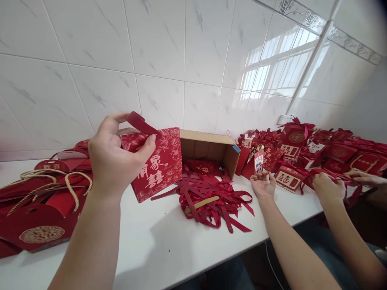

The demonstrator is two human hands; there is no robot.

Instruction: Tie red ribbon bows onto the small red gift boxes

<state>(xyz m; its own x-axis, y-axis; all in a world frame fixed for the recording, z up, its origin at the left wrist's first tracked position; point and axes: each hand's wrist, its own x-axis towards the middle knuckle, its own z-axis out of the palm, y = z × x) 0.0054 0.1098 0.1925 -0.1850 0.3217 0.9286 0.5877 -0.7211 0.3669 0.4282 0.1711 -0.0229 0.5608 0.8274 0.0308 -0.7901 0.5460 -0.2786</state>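
Note:
My left hand (121, 153) is closed on a red gift box (160, 169) with white Chinese lettering and a floral print, held tilted above the table. A dark red strap (141, 123) loops up from the box's top beside my fingers. Farther right, my right hand (263, 184) is palm up, its curled fingertips closed on the lower end of a small paper tag (259, 162) with a picture on it. Behind that tag stand red gift boxes (270, 157). Between my hands lies a heap of dark red straps and ribbons (211, 201), with one gold strip (202, 204) among them.
An open cardboard box (208, 141) lies on its side behind the heap, against the tiled wall (163, 100). Red boxes with rope handles (45, 201) crowd the white table's (172, 249) left. At right, a co-worker's hands (329, 187) handle red items near more boxes (290, 179).

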